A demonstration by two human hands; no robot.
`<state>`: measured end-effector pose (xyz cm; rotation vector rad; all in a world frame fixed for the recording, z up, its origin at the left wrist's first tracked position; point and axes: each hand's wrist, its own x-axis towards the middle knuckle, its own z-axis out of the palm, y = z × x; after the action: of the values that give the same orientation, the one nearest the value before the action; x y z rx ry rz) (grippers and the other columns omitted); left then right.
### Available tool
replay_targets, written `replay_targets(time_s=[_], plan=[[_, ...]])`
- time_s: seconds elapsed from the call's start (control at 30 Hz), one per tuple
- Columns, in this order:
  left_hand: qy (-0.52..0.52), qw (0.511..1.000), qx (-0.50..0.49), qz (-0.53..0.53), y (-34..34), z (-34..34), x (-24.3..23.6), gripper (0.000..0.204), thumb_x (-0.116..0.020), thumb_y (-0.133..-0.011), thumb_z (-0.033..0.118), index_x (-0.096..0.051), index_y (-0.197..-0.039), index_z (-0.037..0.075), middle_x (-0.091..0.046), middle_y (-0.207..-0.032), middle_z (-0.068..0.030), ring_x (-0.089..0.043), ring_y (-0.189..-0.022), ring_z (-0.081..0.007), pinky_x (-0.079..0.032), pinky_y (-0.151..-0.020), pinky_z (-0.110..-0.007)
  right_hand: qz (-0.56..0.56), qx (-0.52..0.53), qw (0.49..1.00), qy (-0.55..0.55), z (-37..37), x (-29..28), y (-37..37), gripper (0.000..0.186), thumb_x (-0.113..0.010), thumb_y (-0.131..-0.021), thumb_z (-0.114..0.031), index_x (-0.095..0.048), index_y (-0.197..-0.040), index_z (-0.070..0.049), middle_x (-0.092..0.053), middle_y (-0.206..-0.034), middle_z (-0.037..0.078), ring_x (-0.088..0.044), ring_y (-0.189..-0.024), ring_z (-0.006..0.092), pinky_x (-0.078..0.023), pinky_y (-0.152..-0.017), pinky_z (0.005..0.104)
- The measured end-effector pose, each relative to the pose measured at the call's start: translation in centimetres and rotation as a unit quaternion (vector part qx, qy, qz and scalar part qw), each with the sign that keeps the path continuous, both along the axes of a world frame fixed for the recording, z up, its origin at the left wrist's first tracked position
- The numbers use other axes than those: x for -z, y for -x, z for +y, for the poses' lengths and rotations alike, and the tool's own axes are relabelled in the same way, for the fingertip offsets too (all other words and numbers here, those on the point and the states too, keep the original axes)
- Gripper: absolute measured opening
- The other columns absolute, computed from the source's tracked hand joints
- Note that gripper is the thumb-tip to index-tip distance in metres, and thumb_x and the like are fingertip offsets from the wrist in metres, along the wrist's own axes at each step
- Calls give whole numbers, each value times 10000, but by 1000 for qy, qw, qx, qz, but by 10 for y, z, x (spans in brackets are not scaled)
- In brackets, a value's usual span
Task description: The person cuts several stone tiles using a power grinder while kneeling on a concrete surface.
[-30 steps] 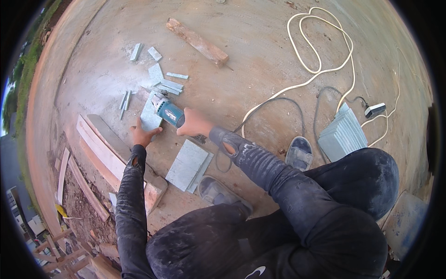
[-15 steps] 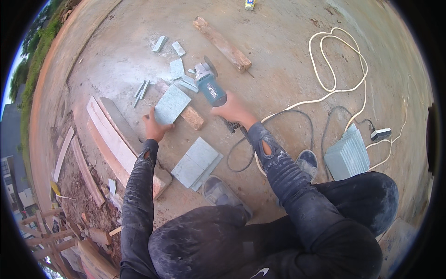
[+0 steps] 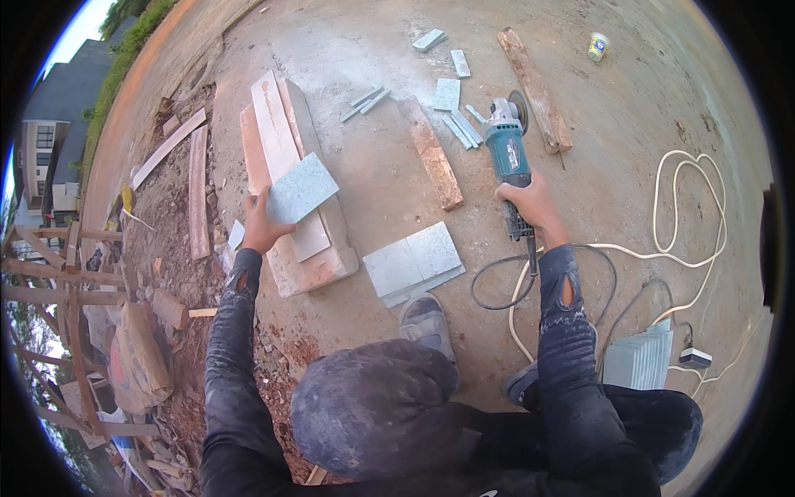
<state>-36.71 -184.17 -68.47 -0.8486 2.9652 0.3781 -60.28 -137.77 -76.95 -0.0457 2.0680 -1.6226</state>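
My left hand (image 3: 259, 225) grips a square grey-green stone tile (image 3: 303, 189) by its near left edge. The tile hangs over a pale plank (image 3: 286, 132) lying on a long pinkish slab (image 3: 310, 269); I cannot tell if they touch. My right hand (image 3: 537, 203) is wrapped round the rear body of a teal angle grinder (image 3: 507, 151), its disc (image 3: 518, 112) pointing away from me. Left of the grinder lies a rough wooden block (image 3: 432, 157). Two or more flat tiles (image 3: 414, 258) overlap on the ground between my hands.
Cut tile strips (image 3: 460, 131) and offcuts (image 3: 429, 40) lie beyond the block. Farther right are a timber piece (image 3: 534, 91) and a cup (image 3: 598, 46). A cream cable (image 3: 658, 215) loops at right, near a tile stack (image 3: 638, 360) and a socket block (image 3: 696, 358). Rubble (image 3: 166, 224) covers the left.
My left hand has carried the tile leftward, off the wooden block and over the slab and plank. The block now shows whole. My right hand keeps the grinder; the whole view has turned left.
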Motion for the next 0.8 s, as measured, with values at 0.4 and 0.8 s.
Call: replay_targets(time_s=[0.4, 0.8], plan=[[-47, 995, -21, -83, -43, -42, 23, 1200, -924, -518, 415, -323, -1475, 9, -404, -1298, -266, -465, -1212, -416, -416, -1046, -430, 2, -11, 1000, -8, -11, -18, -6, 319, -728, -656, -183, -593, -893, -18, -588, -724, 30, -547, -588, 122, -439, -551, 280], [157, 978, 70, 119, -29, 50, -4, 777, -835, -720, 252, -483, -1381, 45, -491, -1271, -226, -473, -1177, -384, -404, -1011, -447, -6, -10, 1000, -29, -1, -14, -7, 449, -748, -617, -247, -610, -947, 24, -625, -781, 82, -589, -661, 166, -473, -613, 310]])
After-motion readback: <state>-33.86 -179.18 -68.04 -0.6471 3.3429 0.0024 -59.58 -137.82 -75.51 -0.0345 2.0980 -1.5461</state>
